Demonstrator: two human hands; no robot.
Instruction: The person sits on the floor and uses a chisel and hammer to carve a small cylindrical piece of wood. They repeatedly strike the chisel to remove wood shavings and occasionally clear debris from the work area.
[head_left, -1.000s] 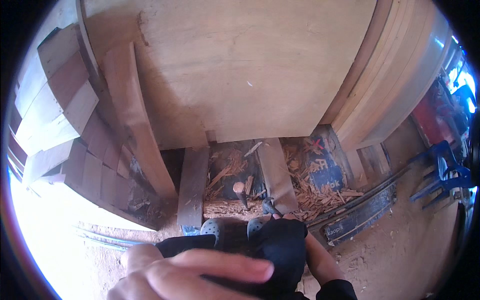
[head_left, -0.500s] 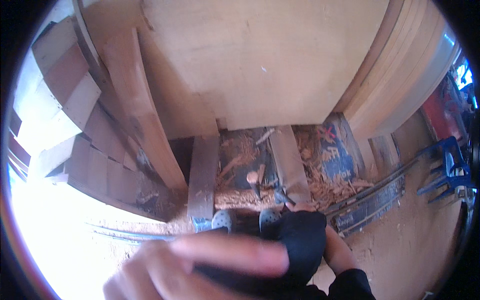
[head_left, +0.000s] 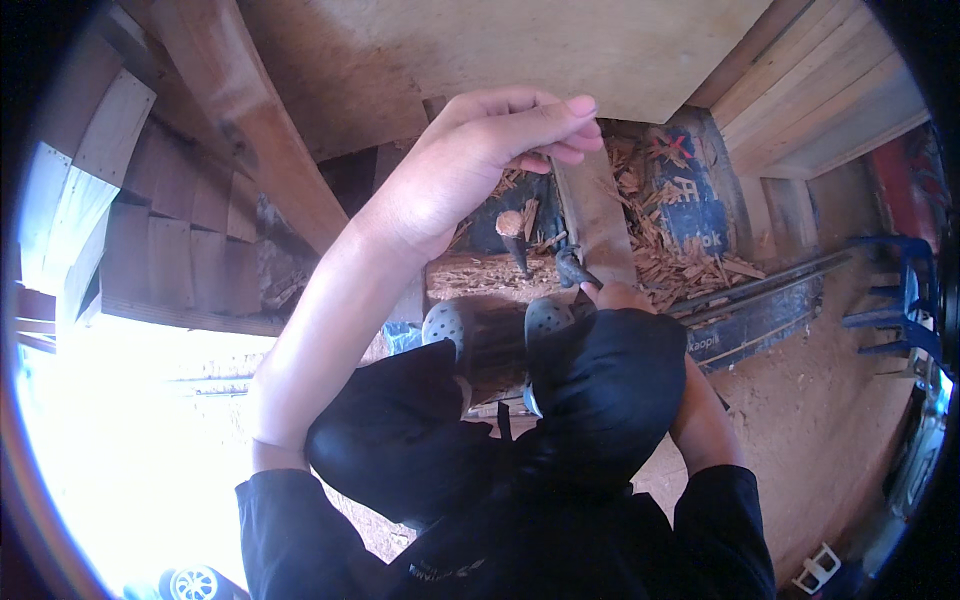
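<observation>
My left hand [head_left: 505,135] is raised in front of me over the work, its fingers loosely bent and the thumb stretched out. Nothing shows in it. Low beside my right knee, my right hand [head_left: 618,297] is closed round the handle of a hammer [head_left: 572,267]. The hammer's dark head points toward the wood ahead. Left of it a chisel [head_left: 511,226] stands upright, slightly tilted, with a round battered top and a dark tapering body. Its lower end meets a rough-cut timber [head_left: 475,278] in front of my feet. Neither hand touches the chisel.
Wood chips [head_left: 690,265] litter the blue sheet [head_left: 695,220] on the right. A large plywood panel [head_left: 520,60] stands ahead, with a leaning plank [head_left: 250,110] at left. Stacked boards [head_left: 820,90] and a blue plastic chair [head_left: 905,300] are at right. My clogs [head_left: 446,325] are near the timber.
My left hand has risen from low and close, where it was blurred, to up and ahead. The view has tipped down toward my lap. My right hand still holds the hammer by my knee.
</observation>
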